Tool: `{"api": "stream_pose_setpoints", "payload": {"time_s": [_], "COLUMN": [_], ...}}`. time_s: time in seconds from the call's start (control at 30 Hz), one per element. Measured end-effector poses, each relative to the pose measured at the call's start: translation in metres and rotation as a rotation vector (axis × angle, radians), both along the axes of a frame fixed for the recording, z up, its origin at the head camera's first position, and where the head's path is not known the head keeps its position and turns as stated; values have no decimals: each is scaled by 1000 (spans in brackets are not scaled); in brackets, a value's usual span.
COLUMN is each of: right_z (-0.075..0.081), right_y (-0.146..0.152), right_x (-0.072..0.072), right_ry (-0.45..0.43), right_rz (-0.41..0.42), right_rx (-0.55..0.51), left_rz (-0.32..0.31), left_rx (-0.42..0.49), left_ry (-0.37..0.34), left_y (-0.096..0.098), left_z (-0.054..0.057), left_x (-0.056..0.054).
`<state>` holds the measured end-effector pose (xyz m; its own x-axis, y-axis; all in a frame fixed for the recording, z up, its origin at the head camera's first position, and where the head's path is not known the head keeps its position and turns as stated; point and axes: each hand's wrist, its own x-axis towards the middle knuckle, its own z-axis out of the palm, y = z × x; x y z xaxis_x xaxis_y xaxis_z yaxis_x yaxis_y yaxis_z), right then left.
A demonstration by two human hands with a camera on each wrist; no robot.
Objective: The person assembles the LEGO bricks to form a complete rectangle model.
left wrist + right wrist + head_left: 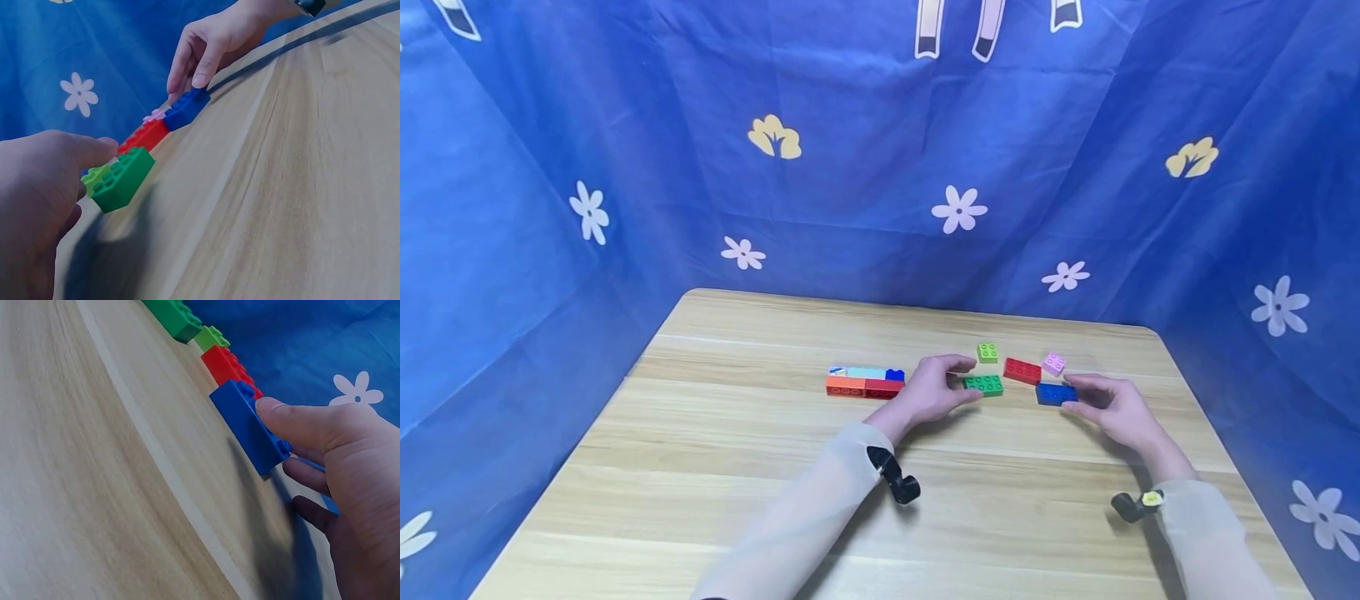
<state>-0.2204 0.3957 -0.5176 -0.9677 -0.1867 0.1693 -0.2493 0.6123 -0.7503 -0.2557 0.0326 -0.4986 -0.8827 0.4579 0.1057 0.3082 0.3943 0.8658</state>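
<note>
My left hand (931, 388) is beside a green brick (983, 385), its thumb and forefinger spread around the brick's left end. In the left wrist view a gap shows between the thumb and the green brick (124, 180). On the right, my right hand (1116, 408) has its thumb and fingers apart around the right end of a dark blue brick (1056, 394). Its thumb overlaps the blue brick (250, 428) in the right wrist view; whether they touch I cannot tell. A red brick (1022, 371) lies between the green and blue ones.
A lime brick (987, 352) and a pink brick (1054, 363) lie farther back. Left of my left hand stands a row of joined bricks (846, 387) in orange, red, light blue and blue. Blue patterned cloth (865, 167) surrounds the wooden table (715, 467).
</note>
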Motion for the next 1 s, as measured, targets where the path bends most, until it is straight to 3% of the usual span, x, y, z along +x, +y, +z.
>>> {"api": "stream_pose_setpoints", "payload": {"time_s": [0.6,1.0], "right_z": [-2,-3], "right_y": [0,1], "right_x": [-1,-2], "right_ry": [-16,-37], "right_rz": [-42,-47], "right_rx": [75,124], "left_rz": [75,30], "left_rx": [-80,-121], "left_ry": [34,56], "left_y": [8,8], "left_z": [-15,-17], "left_x": [-10,-12]}}
